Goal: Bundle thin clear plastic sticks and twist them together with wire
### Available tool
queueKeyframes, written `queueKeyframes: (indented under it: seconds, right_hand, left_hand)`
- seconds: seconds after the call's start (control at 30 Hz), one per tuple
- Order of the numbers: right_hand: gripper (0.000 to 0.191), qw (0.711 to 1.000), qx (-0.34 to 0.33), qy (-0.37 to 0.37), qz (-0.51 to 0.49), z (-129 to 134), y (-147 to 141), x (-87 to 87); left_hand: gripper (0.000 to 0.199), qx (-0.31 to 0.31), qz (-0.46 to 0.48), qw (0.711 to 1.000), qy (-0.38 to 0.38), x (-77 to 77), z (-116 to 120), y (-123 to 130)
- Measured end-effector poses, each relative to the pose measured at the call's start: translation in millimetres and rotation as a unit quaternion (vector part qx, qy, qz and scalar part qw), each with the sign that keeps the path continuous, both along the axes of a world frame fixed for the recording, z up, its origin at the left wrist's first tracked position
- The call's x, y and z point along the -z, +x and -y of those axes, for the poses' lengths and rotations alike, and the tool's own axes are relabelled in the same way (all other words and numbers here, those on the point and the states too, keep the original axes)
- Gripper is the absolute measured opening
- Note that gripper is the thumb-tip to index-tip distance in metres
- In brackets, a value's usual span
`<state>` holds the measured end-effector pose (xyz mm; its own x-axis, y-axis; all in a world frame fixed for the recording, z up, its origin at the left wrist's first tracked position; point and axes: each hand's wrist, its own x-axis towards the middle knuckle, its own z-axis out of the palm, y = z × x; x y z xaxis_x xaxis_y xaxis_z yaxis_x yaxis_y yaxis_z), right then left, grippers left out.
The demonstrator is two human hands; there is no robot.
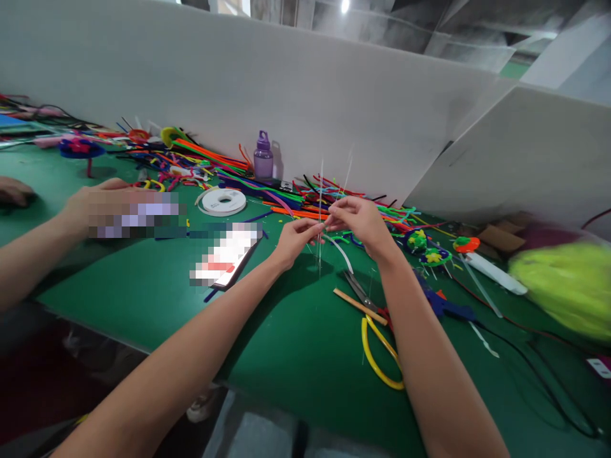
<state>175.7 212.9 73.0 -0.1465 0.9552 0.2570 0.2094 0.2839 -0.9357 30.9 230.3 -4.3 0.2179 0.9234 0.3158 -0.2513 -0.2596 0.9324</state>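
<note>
Left hand (296,242) and right hand (360,222) are apparently pinching and joining thin strands (321,186); the next move is needing steadiness.

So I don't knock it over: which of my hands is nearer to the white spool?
Left. The left hand is right of the white spool; the right hand is farther right.

Premises: craft workshop. Evidence: green worktable (286,346), coloured fuzzy stems (210,154) heaped at ten o'clock, scissors (361,293) at five, blue corded tool (447,306) at four, plain partition (286,83) at twelve.
</note>
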Motion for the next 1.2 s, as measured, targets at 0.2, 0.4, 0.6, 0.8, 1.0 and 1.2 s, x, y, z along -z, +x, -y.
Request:
queueKeyframes:
  seconds: [0.2, 0.4, 0.6, 0.8, 1.0, 1.2]
  right_hand:
    - [0.007, 0.999, 0.036, 0.022, 0.028, 0.2, 9.3, -8.4]
    - [0.007, 0.99, 0.044, -0.057, 0.118, -7.6, 19.1, 14.9]
    - [0.004, 0.994, 0.004, -0.039, 0.105, -5.7, 19.8, 15.6]
    - [0.007, 0.993, -0.033, -0.006, 0.11, 1.4, 23.1, 2.4]
    - [0.005, 0.987, -0.06, -0.023, 0.15, 4.3, 23.4, 5.3]
    - [0.009, 0.987, -0.081, -0.042, 0.131, 5.8, 26.3, 2.9]
  left_hand:
    - [0.026, -0.038, -0.031, 0.997, 0.066, -6.1, 2.5, -1.9]
    - [0.025, -0.025, -0.057, 0.996, 0.063, -7.6, 3.5, -3.2]
    - [0.023, -0.041, -0.049, 0.997, 0.053, -7.6, 3.2, -2.3]
    - [0.025, -0.036, -0.046, 0.997, 0.05, -11.3, 4.5, -2.9]
    - [0.024, -0.003, -0.082, 0.996, 0.041, -14.4, 7.3, -3.8]
    - [0.027, -0.005, -0.087, 0.996, 0.036, -11.8, 7.7, -2.1]
